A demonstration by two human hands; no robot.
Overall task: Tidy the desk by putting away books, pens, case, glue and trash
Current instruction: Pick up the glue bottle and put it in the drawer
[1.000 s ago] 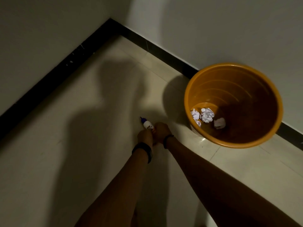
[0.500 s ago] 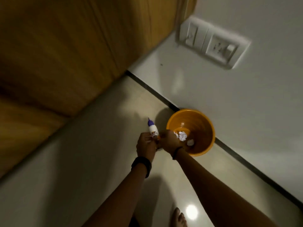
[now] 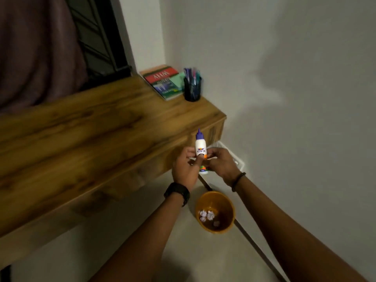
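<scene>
A white glue bottle (image 3: 200, 145) with a blue cap stands upright between my two hands, in front of the wooden desk's (image 3: 85, 139) right end. My left hand (image 3: 186, 167) grips its lower part, with a finger across the label. My right hand (image 3: 222, 162) holds it from the right side. A second small white item (image 3: 203, 169) shows just under my fingers. On the desk's far right corner lie stacked books (image 3: 164, 82) beside a black pen holder (image 3: 192, 86) filled with several pens. Below on the floor stands the orange bin (image 3: 230, 212) with crumpled paper (image 3: 207, 215) inside.
A white wall runs along the right, with a wall socket (image 3: 236, 157) partly hidden behind my right hand. A dark curtain (image 3: 40, 47) and a window grille (image 3: 101, 37) are behind the desk. A dark skirting strip (image 3: 254, 245) edges the floor.
The view has risen from the floor and the bin up to the desk. Both hands have lifted the glue bottle from near the floor to desk height.
</scene>
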